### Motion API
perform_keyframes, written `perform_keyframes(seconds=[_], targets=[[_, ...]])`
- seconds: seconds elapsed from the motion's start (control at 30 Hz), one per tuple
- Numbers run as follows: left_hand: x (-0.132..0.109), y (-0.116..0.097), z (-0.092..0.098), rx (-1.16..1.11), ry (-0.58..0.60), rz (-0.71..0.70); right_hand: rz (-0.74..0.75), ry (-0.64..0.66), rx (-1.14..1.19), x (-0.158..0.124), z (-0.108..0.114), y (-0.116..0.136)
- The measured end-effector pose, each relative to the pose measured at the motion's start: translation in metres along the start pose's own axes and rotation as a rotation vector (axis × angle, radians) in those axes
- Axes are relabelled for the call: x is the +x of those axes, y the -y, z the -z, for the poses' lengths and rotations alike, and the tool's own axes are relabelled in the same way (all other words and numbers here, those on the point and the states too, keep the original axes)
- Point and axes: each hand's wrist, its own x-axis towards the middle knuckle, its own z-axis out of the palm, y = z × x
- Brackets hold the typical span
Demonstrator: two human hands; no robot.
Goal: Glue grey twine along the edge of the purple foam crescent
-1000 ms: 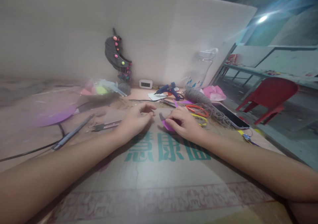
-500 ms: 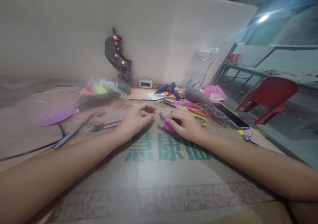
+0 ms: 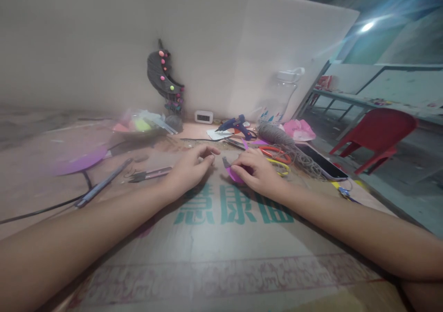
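Fingers of the right hand point(image 3: 256, 169) are closed together around a purple piece point(image 3: 234, 175), thumb and forefinger pinching it while the rest curl in behind. The piece sits in front of that thumb, low over the board point(image 3: 194, 243), its grey end point(image 3: 226, 162) poking up free toward the left; whether its lower edge touches the board I cannot tell. The left hand point(image 3: 192, 166) faces it across a narrow gap, thumb and forefinger parted in a loose curve with nothing visible between them, though a fine strand could go unseen.

The piece should weigh almost nothing. It looks like thin card or felt, so I would expect it to bend easily and crease under a hard pinch. The grey end resembles wound yarn: probably soft, with good grip, but apt to loosen if tugged. Best hold is flat on the purple part, near where the grey begins, leaving the winding unsquashed.

By the left wrist lies a pointed tool point(image 3: 150, 174), and farther out a pen point(image 3: 104, 183) and a purple disc point(image 3: 83, 159). Beyond the right hand are orange handles point(image 3: 273, 149), yellow handles point(image 3: 282, 164), tangled yarn point(image 3: 277, 134) and a phone point(image 3: 321, 162). Behind them rest a glue gun point(image 3: 237, 125) and a clock point(image 3: 203, 117); a dark crescent point(image 3: 157, 74) stands against the wall point(image 3: 214, 49).
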Motion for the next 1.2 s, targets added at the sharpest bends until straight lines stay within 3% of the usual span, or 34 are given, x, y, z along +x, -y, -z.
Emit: perform_keyframes(seconds=[0.33, 0.5, 0.77, 0.97, 1.03, 1.13, 1.2], targets=[[0.001, -0.004, 0.0, -0.11, 0.047, 0.034, -0.004, 0.011, -0.008, 0.0, 0.0, 0.0], [0.001, -0.01, 0.002, -0.034, -0.008, 0.072, -0.001, 0.015, -0.005, 0.0, 0.0, -0.001], [0.001, -0.006, 0.004, 0.005, -0.002, 0.097, -0.006, 0.014, -0.009, 0.0, 0.001, 0.001], [0.003, 0.006, 0.0, 0.173, -0.015, -0.028, -0.031, -0.017, 0.004, 0.001, 0.0, -0.001], [0.0, 0.007, -0.003, 0.204, 0.055, -0.105, -0.096, -0.069, 0.035, 0.002, -0.001, -0.004], [-0.006, -0.002, 0.001, 0.209, 0.352, -0.164, -0.232, -0.179, 0.102, 0.004, -0.003, -0.01], [-0.007, -0.009, 0.008, 0.034, 0.655, -0.122, -0.3, -0.222, 0.139, 0.005, -0.003, -0.015]])
